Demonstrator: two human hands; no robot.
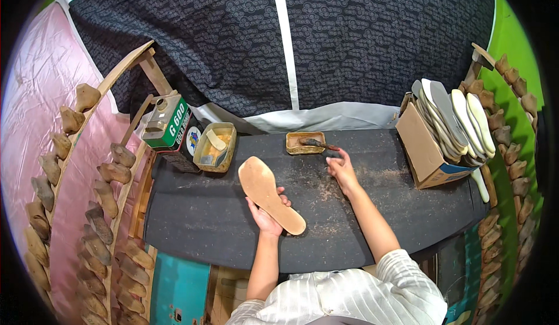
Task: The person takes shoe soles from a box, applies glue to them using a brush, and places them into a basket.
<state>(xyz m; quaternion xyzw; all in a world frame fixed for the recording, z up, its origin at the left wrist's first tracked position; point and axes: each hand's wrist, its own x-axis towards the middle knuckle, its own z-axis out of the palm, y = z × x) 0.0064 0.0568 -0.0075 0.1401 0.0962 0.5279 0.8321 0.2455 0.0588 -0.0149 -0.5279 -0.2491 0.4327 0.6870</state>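
A tan shoe sole (259,186) rests across my left hand (266,220), its wide end pointing away from me. My fingers curl round its narrower middle from below, and the thumb lies along its left edge. In my right hand (343,172) is a dark-handled brush (329,147), pinched by the handle. The brush's dark head lies in a small rectangular tray (304,151) at the back middle of the table. What coats the inside of the tray is brownish; I cannot tell exactly what it is. The sole and the brush are well apart.
A metal can (173,128) and a box-like container (200,161) with flat pieces inside stand at the back left. To the right, a cardboard box (420,146) holds several insoles (443,118). Racks of wooden shoe lasts (100,223) flank the dark table (192,226), which has scattered crumbs.
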